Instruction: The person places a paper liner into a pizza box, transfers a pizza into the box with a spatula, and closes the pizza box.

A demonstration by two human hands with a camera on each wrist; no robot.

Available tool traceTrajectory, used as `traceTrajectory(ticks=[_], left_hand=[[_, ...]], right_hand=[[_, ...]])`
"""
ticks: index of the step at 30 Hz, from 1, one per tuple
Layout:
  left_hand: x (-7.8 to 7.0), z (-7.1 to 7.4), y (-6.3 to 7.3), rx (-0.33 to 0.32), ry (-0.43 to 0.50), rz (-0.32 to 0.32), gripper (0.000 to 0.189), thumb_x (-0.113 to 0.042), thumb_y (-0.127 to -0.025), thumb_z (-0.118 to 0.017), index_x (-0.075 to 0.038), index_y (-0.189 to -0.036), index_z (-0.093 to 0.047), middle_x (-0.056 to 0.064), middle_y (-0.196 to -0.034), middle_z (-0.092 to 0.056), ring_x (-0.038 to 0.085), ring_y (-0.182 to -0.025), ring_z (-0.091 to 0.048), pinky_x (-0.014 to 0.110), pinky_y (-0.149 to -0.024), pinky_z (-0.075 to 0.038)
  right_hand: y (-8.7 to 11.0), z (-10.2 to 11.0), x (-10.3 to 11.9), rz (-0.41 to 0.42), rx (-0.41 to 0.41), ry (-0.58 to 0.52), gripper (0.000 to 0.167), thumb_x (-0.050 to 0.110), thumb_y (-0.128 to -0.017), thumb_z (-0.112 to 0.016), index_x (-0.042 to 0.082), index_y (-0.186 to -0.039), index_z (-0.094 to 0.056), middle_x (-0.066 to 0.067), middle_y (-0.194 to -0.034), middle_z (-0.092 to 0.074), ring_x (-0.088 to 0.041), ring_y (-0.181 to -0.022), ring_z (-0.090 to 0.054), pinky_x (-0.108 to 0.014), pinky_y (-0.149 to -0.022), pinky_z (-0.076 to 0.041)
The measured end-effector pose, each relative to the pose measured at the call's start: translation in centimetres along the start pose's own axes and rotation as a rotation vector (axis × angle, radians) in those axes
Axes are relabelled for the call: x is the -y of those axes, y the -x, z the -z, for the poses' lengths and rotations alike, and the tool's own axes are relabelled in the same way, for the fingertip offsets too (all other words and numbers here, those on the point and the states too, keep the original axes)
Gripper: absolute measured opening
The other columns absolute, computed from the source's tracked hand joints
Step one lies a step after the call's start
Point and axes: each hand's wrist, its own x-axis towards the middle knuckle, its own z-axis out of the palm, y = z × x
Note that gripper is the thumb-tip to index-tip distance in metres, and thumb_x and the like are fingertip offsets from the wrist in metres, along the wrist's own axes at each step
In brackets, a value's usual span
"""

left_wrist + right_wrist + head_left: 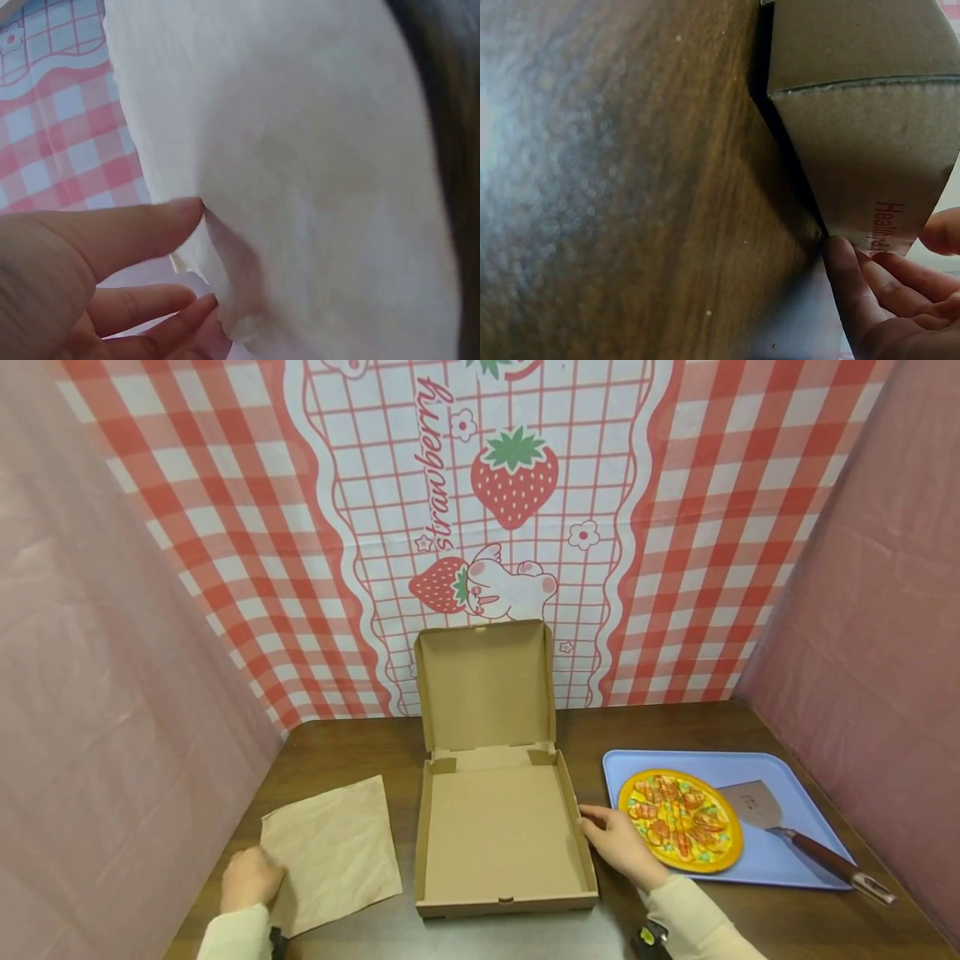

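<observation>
A flat square of brown paper (333,856) lies on the left of the table. My left hand (251,878) pinches its left edge; in the left wrist view the thumb (176,225) presses on its face, and the fingertips are partly behind the edge. An open cardboard pizza box (502,835) stands in the middle, its lid upright at the back. My right hand (622,843) holds the box's right side wall. In the right wrist view the fingers (900,289) lie against the outer wall (862,157), which carries red print.
On the right, a blue tray (795,864) bears a toy-like pizza (678,822) and a pizza server (750,802) whose dark handle juts past the tray's front-right edge. A checked strawberry cloth (697,527) hangs behind the wooden table, with pink curtains at both sides.
</observation>
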Motion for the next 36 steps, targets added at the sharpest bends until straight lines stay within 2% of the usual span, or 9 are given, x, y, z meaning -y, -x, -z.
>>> traceTrajectory(ticks=[4,9,12,17,21,25,28,31,36], left_hand=[[0.3,0.2,0.0,0.007,0.031,0.009,0.034,-0.003,-0.074,-0.054,0.022,-0.097,-0.060,0.040,-0.091,-0.059,0.057,-0.089,-0.057,0.061,-0.080,-0.048],[0.6,0.3,0.1,0.011,0.068,0.048,0.043,-0.003,-0.075,-0.055,0.022,-0.109,-0.057,0.044,-0.103,-0.057,0.060,-0.099,-0.053,0.062,-0.085,-0.047],[0.8,0.4,0.1,0.017,0.086,0.064,0.041,-0.004,-0.075,-0.057,0.023,-0.107,-0.056,0.045,-0.103,-0.057,0.060,-0.097,-0.054,0.062,-0.083,-0.047],[0.9,0.6,0.2,0.028,0.119,0.071,0.033,-0.004,-0.075,-0.060,0.020,-0.096,-0.057,0.041,-0.096,-0.060,0.057,-0.088,-0.058,0.059,-0.076,-0.049],[1.1,0.7,0.3,0.034,0.148,0.088,0.022,-0.005,-0.074,-0.062,0.014,-0.085,-0.062,0.032,-0.083,-0.063,0.042,-0.074,-0.061,0.051,-0.066,-0.050],[1.4,0.6,0.3,0.030,0.161,0.097,0.016,-0.007,-0.075,-0.065,0.008,-0.080,-0.065,0.025,-0.079,-0.065,0.033,-0.071,-0.060,0.046,-0.063,-0.049],[1.7,0.6,0.3,0.029,0.171,0.090,0.017,-0.009,-0.077,-0.068,0.008,-0.081,-0.063,0.023,-0.078,-0.065,0.031,-0.071,-0.060,0.041,-0.060,-0.049],[2.0,0.7,0.4,0.045,0.199,0.096,0.017,-0.010,-0.079,-0.068,0.006,-0.081,-0.062,0.016,-0.073,-0.062,0.027,-0.068,-0.057,0.032,-0.055,-0.043],[2.6,0.9,0.5,0.033,0.241,0.114,0.019,-0.010,-0.083,-0.065,0.009,-0.086,-0.063,0.018,-0.077,-0.063,0.029,-0.071,-0.058,0.031,-0.056,-0.042]], right_hand=[[0.0,0.0,0.0,-0.002,0.007,-0.009,0.036,0.006,-0.096,-0.055,-0.014,-0.126,-0.057,-0.030,-0.123,-0.064,-0.039,-0.116,-0.061,-0.049,-0.096,-0.051],[0.0,0.0,0.1,-0.002,0.011,-0.010,0.037,0.007,-0.096,-0.056,-0.015,-0.125,-0.057,-0.030,-0.123,-0.063,-0.040,-0.116,-0.061,-0.048,-0.096,-0.052],[0.1,0.0,0.1,-0.010,0.013,0.000,0.038,0.008,-0.096,-0.057,-0.015,-0.126,-0.057,-0.030,-0.123,-0.063,-0.038,-0.116,-0.061,-0.046,-0.095,-0.052],[0.2,0.0,0.2,-0.027,0.019,-0.009,0.039,0.009,-0.096,-0.058,-0.015,-0.126,-0.057,-0.030,-0.123,-0.063,-0.033,-0.108,-0.065,-0.038,-0.087,-0.056],[0.2,0.0,0.2,-0.034,0.022,-0.026,0.039,0.008,-0.095,-0.058,-0.015,-0.126,-0.056,-0.031,-0.123,-0.063,-0.031,-0.105,-0.066,-0.035,-0.083,-0.057],[0.1,-0.1,-0.1,-0.030,0.020,-0.024,0.038,0.008,-0.095,-0.057,-0.015,-0.126,-0.057,-0.030,-0.123,-0.063,-0.032,-0.106,-0.066,-0.036,-0.084,-0.057],[0.0,-0.1,-0.2,-0.023,0.024,-0.017,0.038,0.008,-0.096,-0.058,-0.015,-0.126,-0.057,-0.030,-0.122,-0.064,-0.031,-0.105,-0.066,-0.034,-0.082,-0.057],[0.0,0.0,-0.3,-0.016,0.033,-0.029,0.039,0.009,-0.096,-0.058,-0.016,-0.126,-0.056,-0.030,-0.121,-0.064,-0.030,-0.103,-0.067,-0.032,-0.080,-0.058],[0.1,0.0,-0.6,0.037,0.020,-0.041,0.041,0.012,-0.094,-0.058,-0.016,-0.123,-0.058,-0.032,-0.118,-0.064,-0.029,-0.099,-0.068,-0.034,-0.078,-0.058]])
